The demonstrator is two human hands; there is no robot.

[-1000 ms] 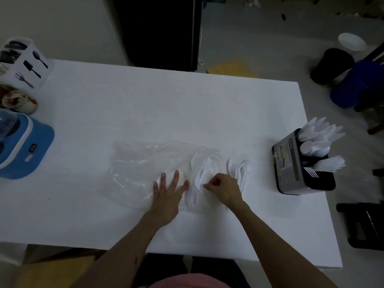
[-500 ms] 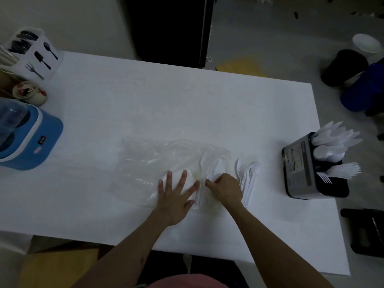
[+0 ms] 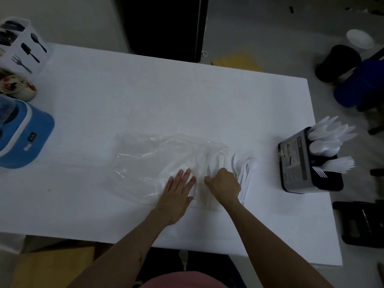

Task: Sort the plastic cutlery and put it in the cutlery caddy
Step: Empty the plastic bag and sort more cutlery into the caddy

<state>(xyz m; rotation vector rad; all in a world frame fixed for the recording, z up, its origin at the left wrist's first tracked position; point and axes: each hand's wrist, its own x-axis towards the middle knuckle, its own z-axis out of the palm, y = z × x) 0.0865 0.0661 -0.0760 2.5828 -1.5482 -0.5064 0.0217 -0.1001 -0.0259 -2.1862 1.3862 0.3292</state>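
On the right end of the white desk (image 3: 166,100) stands the dark cutlery caddy (image 3: 295,161), already well stocked: white knives (image 3: 330,129) fan out of its far compartment, spoon bowls (image 3: 323,147) show in the middle one, and a bunch of forks (image 3: 336,165) leans out of the near one, so most of the sorting looks done. What is left lies near the front edge: a small heap of loose white spoons (image 3: 245,169) on the bare desk between the bag and the caddy, and a few white pieces at the right end of the clear plastic bag (image 3: 166,161), though in this dim light I cannot tell their kind or number. The left hand (image 3: 178,192) lies flat with straight, spread fingers, pressing the bag down. The right hand (image 3: 224,183) is curled at the bag's right end, just beside the loose spoons, and seems to pinch something there; what it holds is hidden. My guess is only the last few pieces remain.
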